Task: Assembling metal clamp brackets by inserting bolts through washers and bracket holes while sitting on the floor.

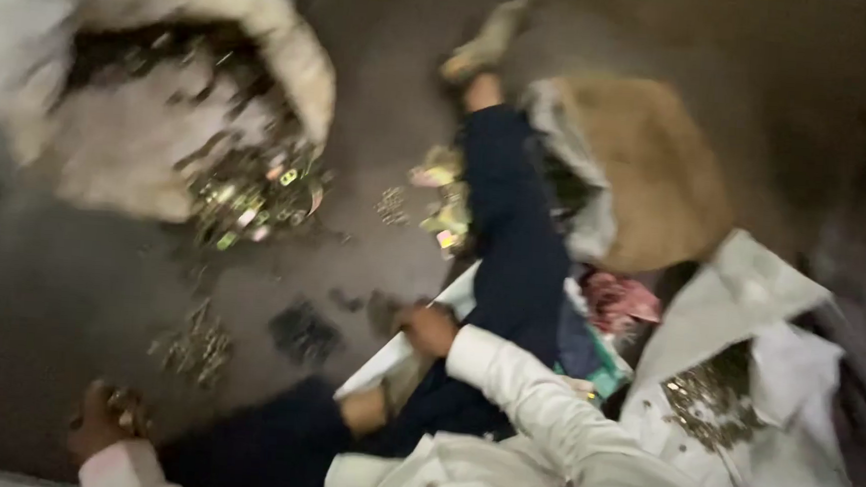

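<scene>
Your left hand (102,419) sits low at the near left of the floor (39,300), fingers curled around a small clump of metal bits (123,403); the blur hides how tight that grip is, but the pieces plainly lie inside it. Just beyond that hand, farther out on the floor, lies a loose pile of the same small metal pieces (196,344), and to its right a darker patch of them (302,331).

Your right hand (430,329) is near the middle of the view, in a white sleeve (534,390), resting against the edge of a white flat sheet (396,357) that slants across your lap. Its fingers look bent over the sheet's edge, though I cannot tell whether the grip is closed on it or only touching.

Your leg in dark blue trousers (508,248) stretches away to the far side, ending in a sandalled foot (480,46).

At far left a big white sack (109,133) lies on its side, with metal scrap and coloured bits spilling from its mouth (256,193). To the right of your leg stands a brown sack (648,166), and at near right a white bag (774,395) holds more metal pieces (714,396). A pink wrapper (620,300) lies between the brown sack and the leg.
</scene>
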